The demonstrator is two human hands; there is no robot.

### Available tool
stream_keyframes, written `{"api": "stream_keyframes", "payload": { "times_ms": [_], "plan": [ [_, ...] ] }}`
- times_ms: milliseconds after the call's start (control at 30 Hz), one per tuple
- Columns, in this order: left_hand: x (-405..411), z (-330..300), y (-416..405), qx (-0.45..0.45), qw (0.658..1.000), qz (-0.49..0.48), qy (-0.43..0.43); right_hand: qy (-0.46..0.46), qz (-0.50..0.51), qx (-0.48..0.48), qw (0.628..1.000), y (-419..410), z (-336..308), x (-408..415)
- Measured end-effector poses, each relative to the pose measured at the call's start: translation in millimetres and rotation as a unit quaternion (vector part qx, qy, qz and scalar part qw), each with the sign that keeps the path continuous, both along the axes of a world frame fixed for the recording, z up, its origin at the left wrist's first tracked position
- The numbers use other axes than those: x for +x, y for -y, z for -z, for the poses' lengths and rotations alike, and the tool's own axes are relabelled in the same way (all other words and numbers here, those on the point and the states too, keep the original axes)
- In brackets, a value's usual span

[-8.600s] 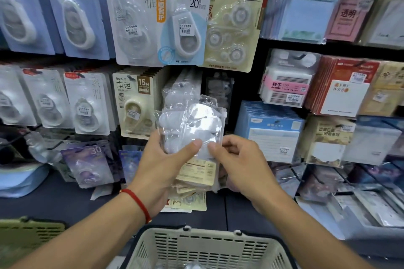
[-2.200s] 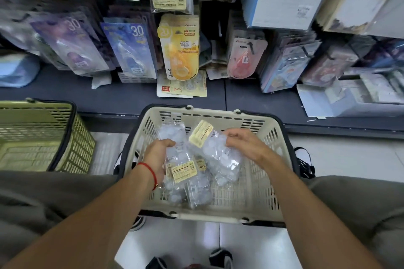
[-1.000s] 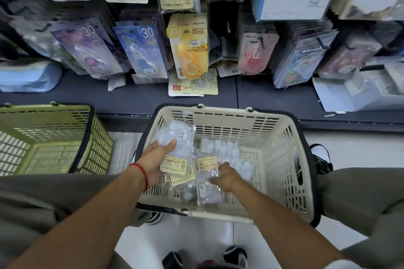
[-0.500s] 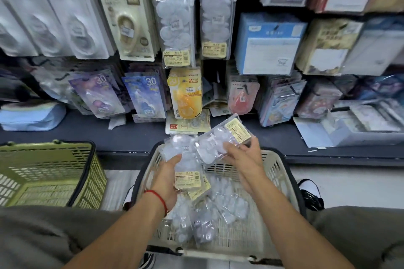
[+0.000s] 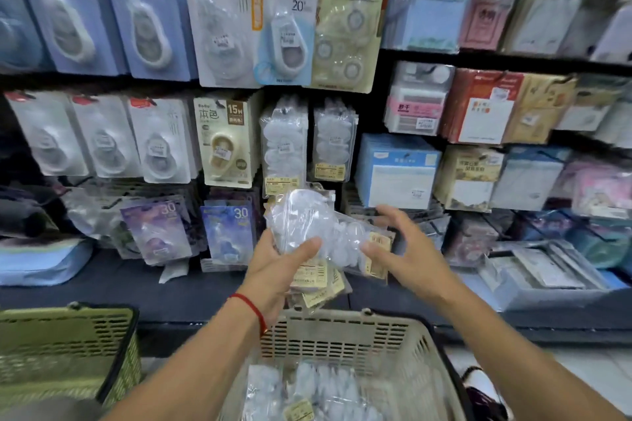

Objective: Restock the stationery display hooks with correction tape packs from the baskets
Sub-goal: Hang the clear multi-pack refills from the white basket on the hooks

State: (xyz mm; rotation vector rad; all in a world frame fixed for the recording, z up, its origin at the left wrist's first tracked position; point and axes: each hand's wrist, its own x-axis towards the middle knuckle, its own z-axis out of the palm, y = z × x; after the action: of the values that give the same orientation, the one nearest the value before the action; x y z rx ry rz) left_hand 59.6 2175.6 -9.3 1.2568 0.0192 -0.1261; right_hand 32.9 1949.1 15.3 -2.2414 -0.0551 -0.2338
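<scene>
Left hand [image 5: 273,270] fingers clamp the clear correction tape packs [image 5: 307,225] — right hand [image 5: 407,249] fingers spread, thumb touching them.

This is a stationery shop. A display wall [image 5: 376,85] is hung row upon row with carded correction tape packs [image 5: 224,140] and wrapped note pads [image 5: 396,171], many with price stickers. Two plastic shopping baskets [image 5: 349,335] stand on the floor below the bottom shelf [image 5: 154,287].
</scene>
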Motion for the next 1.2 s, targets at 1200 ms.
{"api": "stream_keyframes", "payload": {
  "times_ms": [1200],
  "plan": [
    [88.4, -67.1, -25.7, 0.184, 0.943, -0.191, 0.202, 0.049, 0.029, 0.219, 0.974, -32.0, -67.9, 98.0]
  ]
}}
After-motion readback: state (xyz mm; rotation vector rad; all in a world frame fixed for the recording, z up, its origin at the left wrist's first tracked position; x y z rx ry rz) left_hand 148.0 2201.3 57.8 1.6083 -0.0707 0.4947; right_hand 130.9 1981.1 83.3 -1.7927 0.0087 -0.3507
